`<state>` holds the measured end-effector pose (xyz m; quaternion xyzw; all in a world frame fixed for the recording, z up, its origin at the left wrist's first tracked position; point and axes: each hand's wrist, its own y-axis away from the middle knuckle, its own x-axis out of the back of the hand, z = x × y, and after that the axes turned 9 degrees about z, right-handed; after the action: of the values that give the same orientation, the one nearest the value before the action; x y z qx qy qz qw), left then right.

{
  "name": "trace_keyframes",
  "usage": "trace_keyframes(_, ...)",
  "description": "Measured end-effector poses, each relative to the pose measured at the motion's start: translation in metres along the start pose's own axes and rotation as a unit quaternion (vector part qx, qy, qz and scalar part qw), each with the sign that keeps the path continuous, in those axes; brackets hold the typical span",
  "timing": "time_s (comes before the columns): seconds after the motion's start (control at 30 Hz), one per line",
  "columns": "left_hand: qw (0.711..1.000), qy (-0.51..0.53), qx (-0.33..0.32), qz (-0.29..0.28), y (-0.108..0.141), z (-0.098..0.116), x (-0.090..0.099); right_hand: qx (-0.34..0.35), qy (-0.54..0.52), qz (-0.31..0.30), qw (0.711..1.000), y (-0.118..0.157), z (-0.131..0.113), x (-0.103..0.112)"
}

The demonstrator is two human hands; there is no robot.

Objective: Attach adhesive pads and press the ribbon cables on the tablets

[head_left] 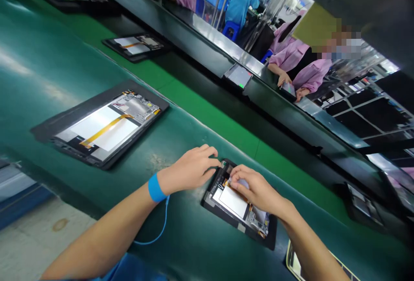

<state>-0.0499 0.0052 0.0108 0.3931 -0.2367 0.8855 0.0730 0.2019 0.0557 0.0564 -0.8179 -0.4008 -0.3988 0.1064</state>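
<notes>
An opened tablet (233,201) lies on a black pad on the green work surface, its white battery and circuit board showing. My left hand (194,166), with a blue wrist strap, is at the tablet's upper left corner, thumb and fingers curved and apart with nothing visible between them. My right hand (250,186) is over the upper middle of the tablet, its fingers bent together in a pinch near an orange flex part; what they hold is hidden. Another opened tablet (110,127) with a long orange ribbon lies on a black pad to the left.
A green conveyor belt (194,115) runs diagonally beyond the work surface (48,82), with more tablets (137,45) along it. Across it, a person in pink (304,67) handles a device. A yellow-edged frame (294,261) sits at the lower right. A blue cord hangs from my left wrist.
</notes>
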Motion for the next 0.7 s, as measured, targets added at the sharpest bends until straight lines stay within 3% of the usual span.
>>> trace_keyframes(0.13,0.996,-0.051,-0.062,-0.045,0.005,0.0,0.001,0.033,0.098,-0.088,0.991,-0.008,-0.009,-0.001)
trace_keyframes(0.23,0.993,-0.057,-0.087,-0.057,0.007,-0.001,-0.001,0.039,0.129,-0.115,0.984,-0.015,-0.012,-0.004)
trace_keyframes(0.7,0.987,-0.035,-0.113,-0.113,0.012,0.004,-0.005,0.049,0.127,-0.088,0.987,-0.028,-0.002,-0.006)
